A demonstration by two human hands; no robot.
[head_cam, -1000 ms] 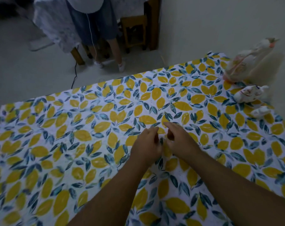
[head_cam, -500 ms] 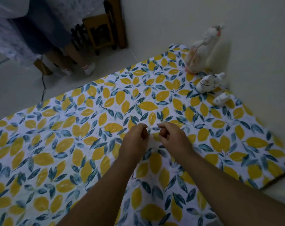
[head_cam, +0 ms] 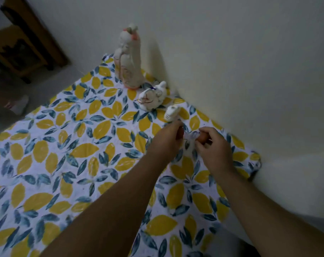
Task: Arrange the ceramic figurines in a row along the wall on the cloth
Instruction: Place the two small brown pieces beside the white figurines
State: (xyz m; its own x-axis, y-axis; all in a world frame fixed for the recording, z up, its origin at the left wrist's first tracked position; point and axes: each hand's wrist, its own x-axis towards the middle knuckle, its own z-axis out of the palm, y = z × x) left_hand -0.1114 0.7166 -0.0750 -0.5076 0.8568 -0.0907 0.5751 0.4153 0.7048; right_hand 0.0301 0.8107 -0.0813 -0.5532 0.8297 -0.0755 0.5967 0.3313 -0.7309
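Three white ceramic figurines stand in a row against the wall on the lemon-print cloth: a tall robed figure, a lying animal and a small one. My left hand and my right hand are close together just this side of the small one, fingers pinched. Between them is a small pale thing, blurred, which looks like a tiny figurine held by both hands.
Dark wooden furniture stands on the floor at the upper left. A person's foot shows at the left edge. The cloth's corner ends near the wall to the right of my hands.
My two hands, still pinched together, have travelled from the middle of the cloth toward the wall and now sit beside the smallest figurine. The view has swung toward the wall.
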